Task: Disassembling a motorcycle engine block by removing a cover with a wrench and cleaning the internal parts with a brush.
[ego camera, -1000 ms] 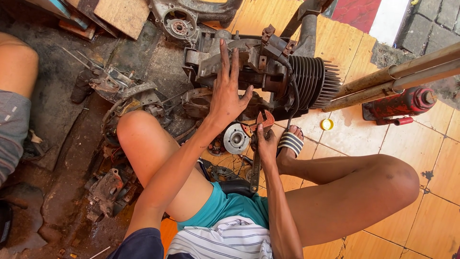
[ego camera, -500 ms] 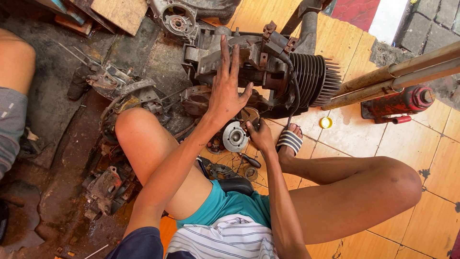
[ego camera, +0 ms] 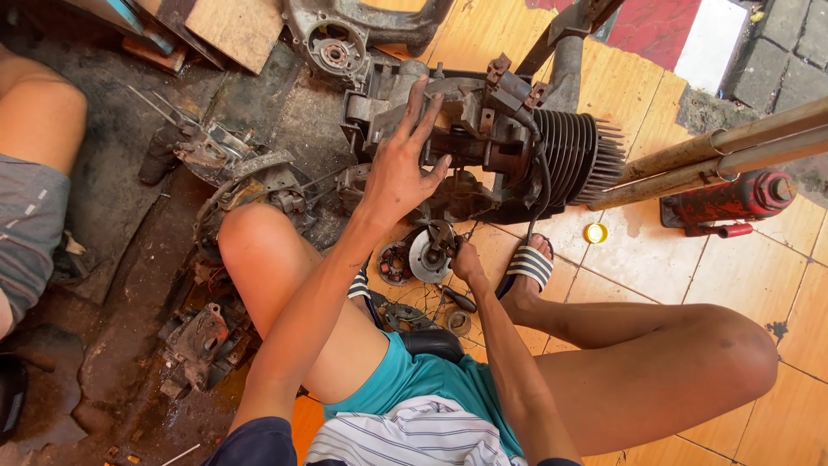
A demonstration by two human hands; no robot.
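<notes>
From the head view we look down past our own knees at a greasy engine block (ego camera: 483, 142) standing on the tiled floor (ego camera: 655, 259), just ahead of both hands. Our left hand (ego camera: 401, 164) is spread wide, fingers fanned and palm laid flat against the near face of the block, gripping nothing. Our right hand (ego camera: 466, 259) sits lower and nearer to us, its fingers curled around the edge of a round metal disc (ego camera: 429, 255) that lies below the left hand; we cannot tell how firmly it is pinched. Just left of the disc lies a smaller round plate with coils (ego camera: 395, 263). To the right of the left hand the block carries a black finned cylinder (ego camera: 573, 160), and beyond that, well apart, stand a red jack (ego camera: 733, 198) and a small yellow cap (ego camera: 595, 233). We judge the block heavy, rigid and slick with oil, so a flat palm would only steady it; the solid casing edges offer better purchase than the thin fins, which look easy to bend. The disc looks stiff and dense for its size, best held by its rim. Left of our left knee lie more dirty engine parts (ego camera: 224, 164), and another person's leg (ego camera: 39, 129) shows at the far left.
</notes>
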